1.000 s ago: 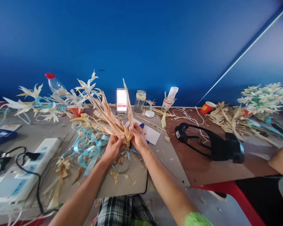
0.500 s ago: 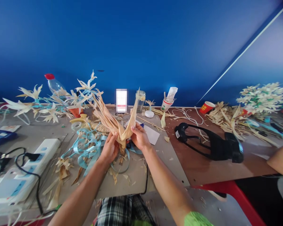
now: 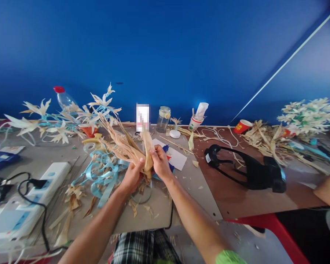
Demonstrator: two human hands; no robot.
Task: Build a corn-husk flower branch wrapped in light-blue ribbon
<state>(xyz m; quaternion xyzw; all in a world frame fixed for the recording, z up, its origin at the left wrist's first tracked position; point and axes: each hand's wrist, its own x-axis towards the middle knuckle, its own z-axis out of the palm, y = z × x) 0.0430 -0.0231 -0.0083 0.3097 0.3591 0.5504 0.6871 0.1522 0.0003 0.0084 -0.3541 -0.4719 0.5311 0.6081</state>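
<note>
A bunch of dry, tan corn husk [image 3: 123, 145] is held up over the table by both hands, its long leaves fanned to the upper left and its stub end pointing down. My left hand [image 3: 133, 176] is closed around the lower left of the husk, thumb on top. My right hand [image 3: 160, 161] pinches an upright leaf [image 3: 147, 146] on the right side of the same husk. Light blue ribbon [image 3: 104, 172] lies in loops just left of my left hand. Behind my right hand lie a white paper [image 3: 178, 157] and a dark blue tool, partly hidden.
Husk flowers [image 3: 57, 121] on blue stems stand at the left, before a red-capped bottle [image 3: 63, 97]. A power strip [image 3: 35, 198] with black cables lies front left. A glass jar [image 3: 164, 119], a paper cup [image 3: 195, 123] and a black headset strap [image 3: 244, 168] are further right. Another person's arm [image 3: 328, 190] rests at the right edge.
The right-hand leaf, spread out to the right before, now stands closer to the rest of the husk. My right hand has moved slightly left and down with it; the left thumb now presses over the husk.
</note>
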